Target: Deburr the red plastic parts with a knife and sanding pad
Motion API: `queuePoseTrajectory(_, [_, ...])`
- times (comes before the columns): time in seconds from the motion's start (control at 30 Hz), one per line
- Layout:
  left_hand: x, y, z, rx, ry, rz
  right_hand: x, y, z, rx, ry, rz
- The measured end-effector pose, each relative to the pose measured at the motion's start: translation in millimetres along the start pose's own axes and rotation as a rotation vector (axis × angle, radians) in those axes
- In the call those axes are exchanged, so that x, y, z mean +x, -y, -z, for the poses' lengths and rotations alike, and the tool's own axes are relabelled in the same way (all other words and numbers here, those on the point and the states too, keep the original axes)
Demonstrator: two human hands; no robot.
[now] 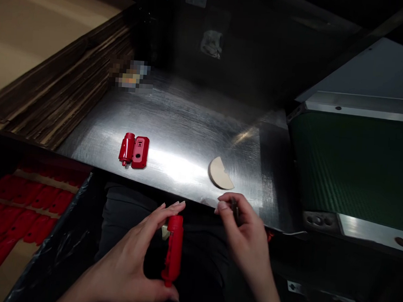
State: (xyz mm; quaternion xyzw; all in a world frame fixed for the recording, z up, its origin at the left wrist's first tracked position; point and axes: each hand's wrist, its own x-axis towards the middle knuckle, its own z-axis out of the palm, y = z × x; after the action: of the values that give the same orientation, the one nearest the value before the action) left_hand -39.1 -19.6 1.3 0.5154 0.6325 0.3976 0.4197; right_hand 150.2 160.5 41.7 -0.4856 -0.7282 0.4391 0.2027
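Note:
My left hand (130, 261) grips a red plastic housing (175, 248) upright by its two ends, thumb below and fingertips at the top. Above the lap, to the right of it, my right hand (247, 239) is closed around a small dark object (234, 211); mostly hidden by the fingers, its kind cannot be made out. The two hands are apart. Just beyond the right fingers, a beige half-round piece (220, 174) lies on the metal table (176, 121). A red two-part plastic piece (134, 151) rests on the table's left side, near the front edge.
A stack of cardboard sheets (55, 72) rises at the left. Below it, a box lined with dark plastic (54, 232) holds several red parts (14, 216) in rows. A green conveyor belt (355, 166) with metal side rails stands at the right.

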Motion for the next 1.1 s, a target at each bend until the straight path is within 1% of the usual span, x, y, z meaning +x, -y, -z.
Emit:
queuePoseTrajectory(0.07, [-1,2,0.0,-0.122,0.009,0.057,17,-8,13,-0.116,-0.087,0.022])
queuePoseTrajectory(0.13, [0,6,-2.3,-0.279,0.005,0.096,41,-16,26,-0.277,-0.168,0.056])
queuePoseTrajectory(0.2, [2,9,-6.2,-0.458,-0.023,0.098,68,-22,38,-0.409,-0.23,0.078])
queuePoseTrajectory(0.23, [4,11,-8.3,-0.555,-0.038,0.08,81,-24,43,-0.448,-0.243,0.081])
queuePoseTrajectory(0.3, [8,13,-11.3,-0.75,-0.077,0.027,103,-26,48,-0.482,-0.228,0.083])
queuePoseTrajectory(0.33, [10,14,-12.0,-0.833,-0.104,0.001,110,-26,48,-0.498,-0.214,0.09])
queuePoseTrajectory(0.4, [14,13,-11.2,-0.944,-0.166,-0.046,113,-24,43,-0.522,-0.189,0.12])
queuePoseTrajectory(0.5, [17,8,-7.1,-0.99,-0.228,-0.045,100,-20,27,-0.549,-0.127,0.158])
queuePoseTrajectory(0.57, [19,4,-5.0,-1.006,-0.26,-0.014,88,-19,15,-0.572,-0.053,0.143])
queuePoseTrajectory(0.63, [22,0,-4.6,-1.025,-0.313,0.018,80,-19,6,-0.591,-0.008,0.108])
queuePoseTrajectory(0.77, [32,-6,-6.4,-1.029,-0.417,0.078,75,-16,2,-0.599,0.022,0.076])
queuePoseTrajectory(0.87, [44,-7,-8.7,-1.016,-0.501,0.102,61,-4,3,-0.587,0.086,0.076])
queuePoseTrajectory(0.93, [50,-6,-11.0,-0.996,-0.547,0.114,42,7,0,-0.501,0.15,0.064])
queuePoseTrajectory(1.0, [54,-3,-13.9,-0.971,-0.575,0.122,19,19,-8,-0.355,0.232,0.059])
queuePoseTrajectory(1.07, [56,0,-16.6,-0.935,-0.599,0.12,-1,27,-18,-0.233,0.315,0.088])
queuePoseTrajectory(1.1, [56,2,-17.7,-0.911,-0.606,0.117,-9,30,-24,-0.214,0.331,0.122])
